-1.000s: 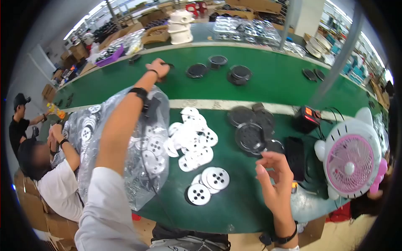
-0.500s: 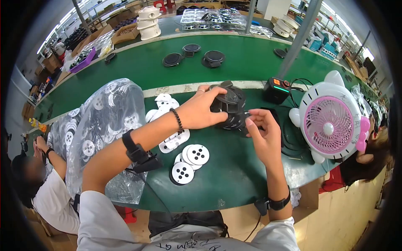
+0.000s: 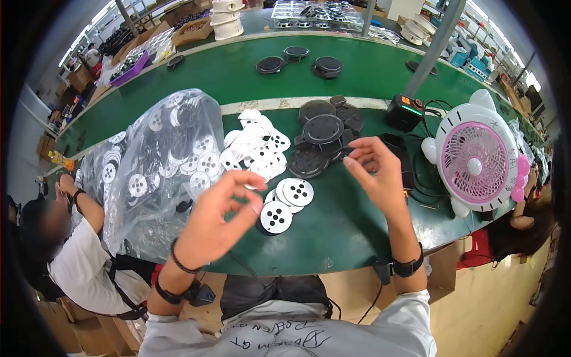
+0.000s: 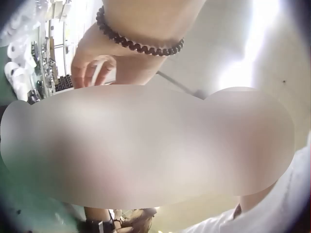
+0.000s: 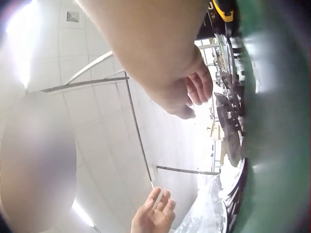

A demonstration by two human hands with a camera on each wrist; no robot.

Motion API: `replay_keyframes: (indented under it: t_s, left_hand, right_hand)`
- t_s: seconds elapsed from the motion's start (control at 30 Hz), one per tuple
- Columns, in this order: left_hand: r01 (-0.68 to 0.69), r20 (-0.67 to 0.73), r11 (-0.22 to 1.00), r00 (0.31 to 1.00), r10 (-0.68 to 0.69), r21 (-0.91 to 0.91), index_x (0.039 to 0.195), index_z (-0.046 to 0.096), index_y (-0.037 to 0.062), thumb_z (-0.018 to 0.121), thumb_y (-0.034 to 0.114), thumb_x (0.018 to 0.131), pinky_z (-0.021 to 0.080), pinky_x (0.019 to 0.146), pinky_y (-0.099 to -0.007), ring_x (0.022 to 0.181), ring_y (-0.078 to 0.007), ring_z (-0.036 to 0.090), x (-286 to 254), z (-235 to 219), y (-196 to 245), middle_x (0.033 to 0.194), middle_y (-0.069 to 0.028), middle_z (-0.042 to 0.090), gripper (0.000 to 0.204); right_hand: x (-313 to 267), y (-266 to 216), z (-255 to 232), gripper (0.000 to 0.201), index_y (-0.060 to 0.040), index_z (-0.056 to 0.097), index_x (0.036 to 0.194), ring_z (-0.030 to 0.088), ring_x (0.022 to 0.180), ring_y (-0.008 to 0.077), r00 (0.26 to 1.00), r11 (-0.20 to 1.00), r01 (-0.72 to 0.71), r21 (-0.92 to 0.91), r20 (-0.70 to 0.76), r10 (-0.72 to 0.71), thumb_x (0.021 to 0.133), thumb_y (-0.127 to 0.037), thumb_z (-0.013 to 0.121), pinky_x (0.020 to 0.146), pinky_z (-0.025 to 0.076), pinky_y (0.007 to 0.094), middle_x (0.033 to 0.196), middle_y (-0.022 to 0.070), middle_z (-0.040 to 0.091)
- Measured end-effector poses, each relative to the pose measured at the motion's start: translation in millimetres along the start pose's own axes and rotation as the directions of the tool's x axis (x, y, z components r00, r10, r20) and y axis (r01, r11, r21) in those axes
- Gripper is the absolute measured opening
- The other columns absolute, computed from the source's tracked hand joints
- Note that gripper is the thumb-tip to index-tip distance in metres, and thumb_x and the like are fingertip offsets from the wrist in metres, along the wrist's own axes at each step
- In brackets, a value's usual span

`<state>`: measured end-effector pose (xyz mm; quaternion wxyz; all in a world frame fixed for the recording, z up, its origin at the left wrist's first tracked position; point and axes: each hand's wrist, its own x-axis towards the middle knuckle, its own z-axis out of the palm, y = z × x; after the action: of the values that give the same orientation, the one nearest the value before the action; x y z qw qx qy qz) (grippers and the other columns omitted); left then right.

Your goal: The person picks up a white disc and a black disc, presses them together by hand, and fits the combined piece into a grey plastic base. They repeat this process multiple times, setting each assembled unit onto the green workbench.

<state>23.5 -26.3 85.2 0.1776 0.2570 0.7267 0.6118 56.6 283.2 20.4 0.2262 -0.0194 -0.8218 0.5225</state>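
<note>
- We hold our left hand loosely spread and empty, just above the white discs.
- Our right hand hovers, fingers relaxed, beside the black discs, touching none.

A pink fan stands beside a black box.

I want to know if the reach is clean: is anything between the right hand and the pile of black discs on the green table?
Nothing visible blocks it. The right hand hovers empty just right of the pile of black discs, with only bare green table below. The left hand, also empty, is over the white discs.
</note>
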Motion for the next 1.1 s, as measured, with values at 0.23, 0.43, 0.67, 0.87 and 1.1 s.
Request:
replay_keyframes:
  t_s: [0.23,0.43,0.67,0.87,1.1]
  left_hand:
    - [0.004,-0.008,0.894,1.000,-0.001,0.449,0.126,0.059,0.0029,0.078,0.016,0.088,0.050,0.065,-0.0277,0.085,-0.0132,0.060,-2,12,-46,0.108,-0.0072,0.065,0.044]
    - [0.005,-0.045,0.997,0.999,-0.002,0.082,0.128,0.056,0.0008,0.071,0.013,0.094,0.050,0.068,-0.0239,0.086,-0.0094,0.060,36,6,-60,0.110,-0.0061,0.062,0.039]
    - [0.098,0.224,0.923,0.974,-0.013,-0.373,0.143,0.050,0.0023,0.069,0.009,0.097,0.051,0.080,-0.0221,0.090,-0.0096,0.064,46,-6,-67,0.110,-0.0075,0.065,0.050]
    - [0.260,0.184,0.816,0.964,-0.191,-0.517,0.146,0.037,0.0031,0.062,-0.002,0.096,0.063,0.078,-0.0296,0.094,-0.0216,0.073,40,-6,-55,0.119,-0.0174,0.062,0.056]
    - [0.179,0.222,0.903,0.970,-0.096,-0.391,0.139,0.040,0.0032,0.064,-0.004,0.093,0.062,0.075,-0.0279,0.090,-0.0192,0.072,32,9,-79,0.121,-0.0166,0.061,0.053]
  right_hand:
    - [-17,-25,43,0.033,-0.0036,0.067,0.105,0.069,0.077,0.0360,0.849,0.905,0.313,-0.287,0.511,-0.132,0.079,-0.017,0.081,0.070,0.056,0.0424,0.099,0.0151,0.069]
    - [0,-52,37,0.023,-0.0037,0.074,0.102,0.071,0.085,0.0317,0.797,0.819,0.465,-0.337,0.562,-0.221,0.080,0.001,0.070,0.076,0.058,0.0387,0.104,0.0121,0.072]
    - [22,-39,50,0.023,-0.0032,0.072,0.106,0.072,0.098,0.0231,0.786,0.896,0.388,0.215,0.432,-0.443,0.084,0.004,0.069,0.079,0.058,0.0322,0.116,0.0143,0.070]
    - [-1,-27,65,0.034,0.0067,0.058,0.128,0.070,0.099,0.0164,0.897,0.764,-0.382,0.521,0.408,0.170,0.096,-0.001,0.067,0.082,0.060,0.0286,0.111,0.0143,0.070]
    - [-13,-23,69,0.029,0.0057,0.063,0.126,0.069,0.096,0.0136,0.868,0.772,-0.378,0.512,0.485,0.103,0.098,0.003,0.063,0.082,0.058,0.0273,0.107,0.0116,0.072]
